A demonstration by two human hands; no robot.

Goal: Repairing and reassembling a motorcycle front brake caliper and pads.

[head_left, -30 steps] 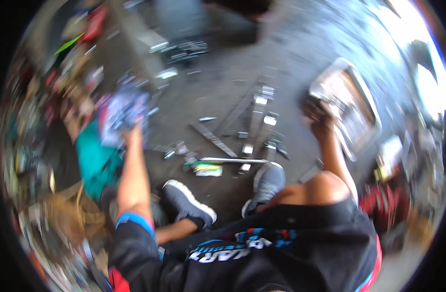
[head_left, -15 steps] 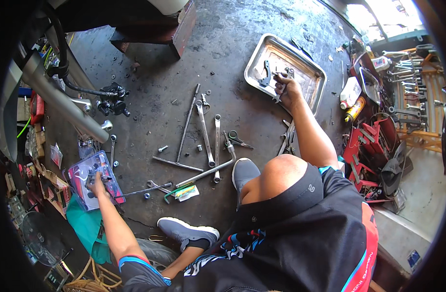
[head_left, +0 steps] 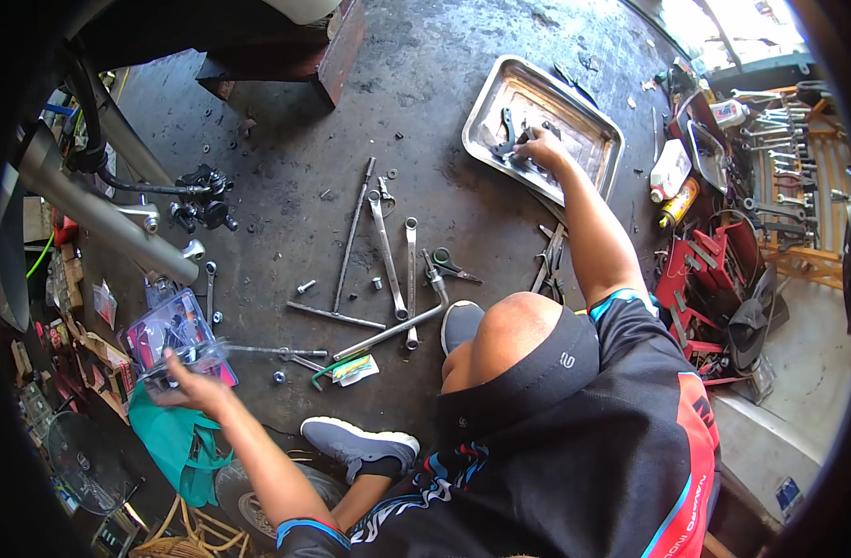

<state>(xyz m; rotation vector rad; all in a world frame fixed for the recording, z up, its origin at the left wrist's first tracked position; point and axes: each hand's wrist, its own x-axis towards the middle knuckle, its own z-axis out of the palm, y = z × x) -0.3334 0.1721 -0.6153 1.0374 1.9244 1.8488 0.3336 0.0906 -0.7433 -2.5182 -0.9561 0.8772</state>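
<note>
Over the left side of a clear plastic box [head_left: 171,323] with small parts in it, my left hand [head_left: 191,389] is closed round something greyish, smeared by motion. A thin metal rod [head_left: 277,351] lies on the floor to its right, beside a wrench [head_left: 306,363]. My right hand [head_left: 546,153] reaches into the metal tray [head_left: 593,153] at the upper right, its fingers bent down over small dark metal parts [head_left: 529,139]. What those fingers grip is hidden. A dark lever-like part [head_left: 506,130] rests in the tray just left of them.
Between my hands lie a T-shaped bar [head_left: 353,242], two ring wrenches [head_left: 411,279], a socket handle [head_left: 388,332], scissors [head_left: 453,267] and pliers [head_left: 548,260]. A grey frame tube [head_left: 109,219] juts in at left. Bottles [head_left: 670,172] and red toolboxes [head_left: 713,270] stand at right.
My left hand has drawn back toward me from the plastic box. My right hand has shifted slightly up and left in the tray, and the wrench-like piece under it no longer shows.
</note>
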